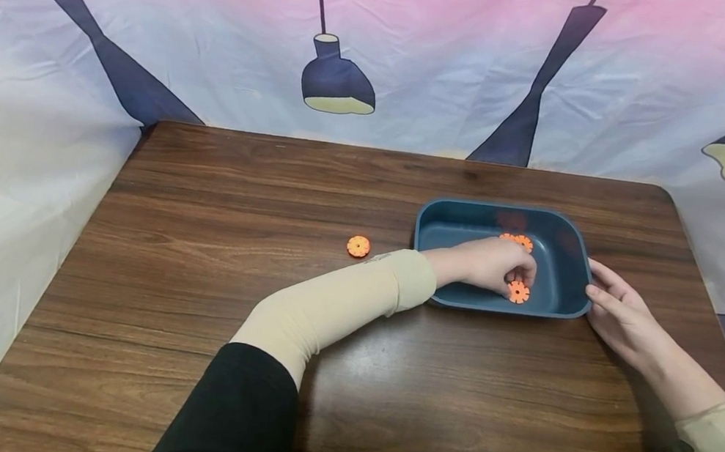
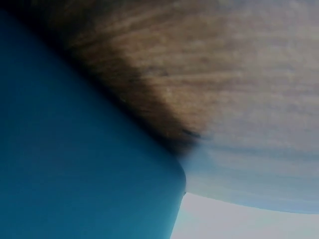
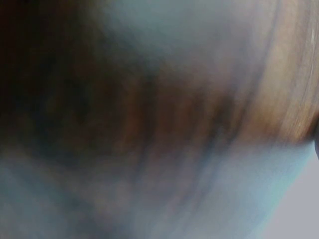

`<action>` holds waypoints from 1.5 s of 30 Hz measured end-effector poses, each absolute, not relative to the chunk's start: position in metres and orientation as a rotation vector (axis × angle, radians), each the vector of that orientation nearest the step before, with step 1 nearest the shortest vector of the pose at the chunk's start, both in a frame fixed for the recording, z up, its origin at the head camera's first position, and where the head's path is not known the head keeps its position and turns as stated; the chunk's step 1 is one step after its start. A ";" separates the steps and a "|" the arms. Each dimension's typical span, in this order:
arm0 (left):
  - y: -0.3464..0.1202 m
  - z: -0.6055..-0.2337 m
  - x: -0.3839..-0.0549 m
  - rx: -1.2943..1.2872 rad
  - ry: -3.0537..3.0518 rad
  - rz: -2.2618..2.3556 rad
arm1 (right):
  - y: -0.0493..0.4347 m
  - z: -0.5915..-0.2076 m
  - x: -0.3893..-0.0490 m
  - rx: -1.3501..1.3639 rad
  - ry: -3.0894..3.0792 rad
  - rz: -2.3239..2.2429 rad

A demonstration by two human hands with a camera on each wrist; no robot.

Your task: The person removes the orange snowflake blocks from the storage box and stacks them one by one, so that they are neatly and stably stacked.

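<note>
An open blue plastic bin (image 1: 556, 276) stands on the table, and my left hand (image 1: 494, 264) reaches down into it across the left rim. Its thumb and curled fingers pinch an orange notched building disc (image 1: 519, 292) near the front wall. Behind the knuckles, more orange discs (image 1: 523, 243) lie in the bin, partly covered by the hand. Another orange disc (image 1: 358, 246) lies on the table left of the bin. At the bin's right end, my right hand (image 1: 624, 320) holds the corner, thumb at the rim and fingers along the outside.
The brown wood-grain table (image 1: 240, 191) reaches back to a patterned cloth backdrop (image 1: 405, 76). In the left wrist view the bin wall (image 2: 89, 164) fills the lower left. The right wrist view is mostly blurred wood grain.
</note>
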State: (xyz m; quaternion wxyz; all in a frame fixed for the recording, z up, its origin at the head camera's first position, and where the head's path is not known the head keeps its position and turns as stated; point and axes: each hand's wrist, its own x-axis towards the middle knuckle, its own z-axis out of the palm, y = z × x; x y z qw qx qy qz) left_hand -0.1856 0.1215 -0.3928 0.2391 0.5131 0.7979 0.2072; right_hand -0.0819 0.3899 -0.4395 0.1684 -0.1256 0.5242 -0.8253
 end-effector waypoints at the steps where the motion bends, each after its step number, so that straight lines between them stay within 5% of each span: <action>1: 0.121 -0.392 -0.186 1.405 2.190 0.561 | 0.390 -0.440 -0.082 -0.354 1.490 -2.349; 23: 0.082 -0.373 -0.195 1.406 2.195 0.694 | 0.387 -0.439 -0.082 -0.396 1.446 -2.362; 45: -0.005 -0.352 -0.210 1.182 2.323 1.146 | 0.386 -0.439 -0.082 -0.380 1.458 -2.359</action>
